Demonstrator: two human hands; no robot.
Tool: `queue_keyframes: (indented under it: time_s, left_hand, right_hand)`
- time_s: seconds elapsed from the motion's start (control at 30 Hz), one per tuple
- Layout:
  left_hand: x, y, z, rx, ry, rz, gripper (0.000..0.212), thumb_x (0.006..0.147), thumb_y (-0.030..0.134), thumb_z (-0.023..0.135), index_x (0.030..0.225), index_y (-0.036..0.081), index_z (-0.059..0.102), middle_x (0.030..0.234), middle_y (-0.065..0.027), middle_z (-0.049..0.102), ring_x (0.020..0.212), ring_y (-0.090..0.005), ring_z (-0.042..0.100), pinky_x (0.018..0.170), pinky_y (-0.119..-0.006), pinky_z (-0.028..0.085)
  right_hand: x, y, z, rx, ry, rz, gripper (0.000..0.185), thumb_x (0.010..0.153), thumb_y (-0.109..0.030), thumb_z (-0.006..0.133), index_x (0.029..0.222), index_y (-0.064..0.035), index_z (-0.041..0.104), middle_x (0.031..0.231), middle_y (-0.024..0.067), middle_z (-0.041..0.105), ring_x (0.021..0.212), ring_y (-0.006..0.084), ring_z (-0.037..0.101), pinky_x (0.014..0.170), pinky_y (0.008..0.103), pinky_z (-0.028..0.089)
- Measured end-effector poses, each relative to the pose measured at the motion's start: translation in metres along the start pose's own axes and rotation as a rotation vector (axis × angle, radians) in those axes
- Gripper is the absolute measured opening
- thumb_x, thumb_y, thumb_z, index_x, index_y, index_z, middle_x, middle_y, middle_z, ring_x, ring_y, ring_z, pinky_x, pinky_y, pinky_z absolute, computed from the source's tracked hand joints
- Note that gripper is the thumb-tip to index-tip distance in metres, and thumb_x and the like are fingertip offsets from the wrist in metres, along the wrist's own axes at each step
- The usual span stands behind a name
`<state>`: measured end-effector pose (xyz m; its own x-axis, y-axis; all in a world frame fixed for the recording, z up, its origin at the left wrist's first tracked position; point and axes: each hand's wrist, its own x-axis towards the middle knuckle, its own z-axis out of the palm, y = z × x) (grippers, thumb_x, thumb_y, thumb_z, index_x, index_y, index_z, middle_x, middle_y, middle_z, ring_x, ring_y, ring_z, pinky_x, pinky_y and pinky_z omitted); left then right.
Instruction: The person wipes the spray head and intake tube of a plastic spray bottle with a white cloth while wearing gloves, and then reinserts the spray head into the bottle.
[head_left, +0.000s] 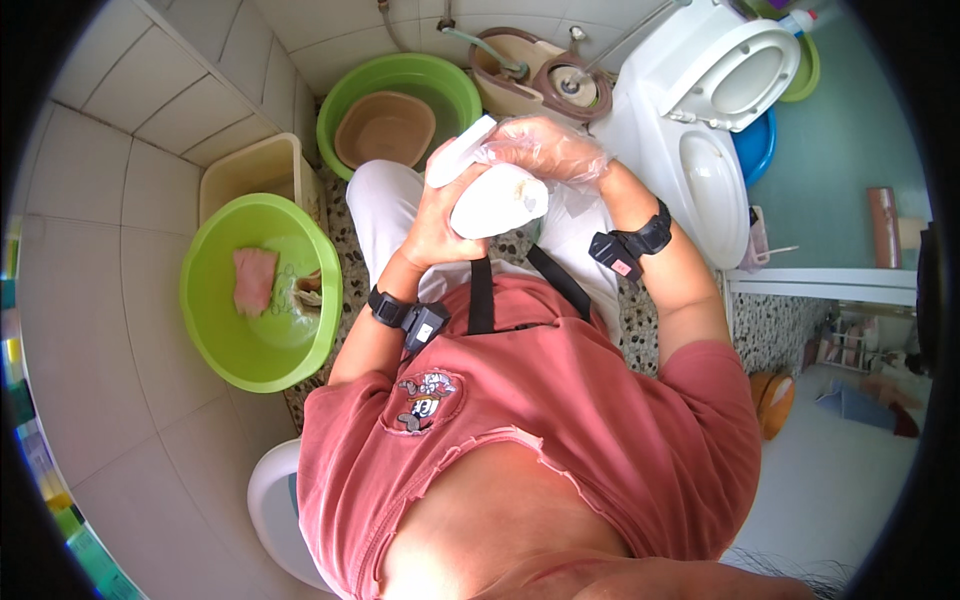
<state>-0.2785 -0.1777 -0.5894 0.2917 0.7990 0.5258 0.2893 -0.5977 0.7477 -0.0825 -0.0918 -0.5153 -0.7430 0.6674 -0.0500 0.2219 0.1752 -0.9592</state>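
In front of my lap, my left hand (442, 217) is bare and grips a white oval object (487, 206). Its rounded end has a brownish, worn-looking patch; it may be a shoe, but I cannot tell. A flat white piece (459, 154) lies along the fingers of the same hand, and whether the two are joined is unclear. My right hand (551, 146) wears a clear plastic glove. Its curled fingers meet the upper end of the flat piece, and the glove's folds blur whether they grip it.
A green basin (214, 352) with a pink cloth (255, 281) stands at left, before a beige tub (251, 154). Ahead are another green basin (457, 82) holding a brown one (390, 127), and a spin-mop bucket (495, 45). A toilet (645, 97) stands at right, a sliding-door track (825, 281) below it.
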Motion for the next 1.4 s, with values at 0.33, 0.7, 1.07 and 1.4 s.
queue_keyframes:
  time_s: [0.33,0.7,1.07,1.4]
  left_hand:
    - [0.001,0.002,-0.004,0.061,-0.060,0.098,0.080,0.052,0.031,0.066,0.127,0.005,0.051,0.140,-0.0227,0.035,0.136,-0.0431,0.019,0.111,-0.050,0.015]
    - [-0.009,-0.007,-0.009,-0.165,0.012,-0.271,0.067,0.054,0.024,0.067,0.116,0.002,0.057,0.134,-0.0222,0.038,0.125,-0.0353,0.040,0.103,-0.041,0.035]
    - [-0.027,-0.023,0.001,-0.231,0.118,-0.480,0.060,0.058,0.017,0.068,0.113,-0.001,0.056,0.096,-0.0081,0.063,0.089,-0.0143,0.057,0.082,-0.029,0.046]
    - [-0.030,-0.024,-0.002,-0.242,0.127,-0.487,0.062,0.058,0.017,0.069,0.115,-0.003,0.053,0.100,-0.0081,0.062,0.093,-0.0148,0.057,0.084,-0.029,0.045]
  right_hand:
    - [0.021,0.054,0.002,0.152,-0.123,0.133,0.036,0.085,-0.034,0.066,0.104,-0.0034,0.065,0.083,-0.0029,0.062,0.064,0.0035,0.050,0.052,0.0209,0.040]
    - [-0.012,-0.002,-0.063,0.436,0.567,-0.110,0.039,0.083,-0.041,0.068,0.093,-0.0037,0.065,0.056,-0.0040,0.050,0.045,0.0043,0.043,0.040,0.0198,0.032]
    - [-0.069,-0.099,-0.076,0.673,0.580,-0.623,0.038,0.083,-0.039,0.066,0.099,-0.0063,0.057,0.062,-0.0027,0.042,0.059,0.0127,0.042,0.052,0.0267,0.032]
    - [-0.099,-0.105,-0.077,0.781,0.482,-0.673,0.042,0.075,-0.043,0.072,0.096,-0.0083,0.061,0.076,0.0014,0.056,0.061,0.0143,0.043,0.054,0.0270,0.032]
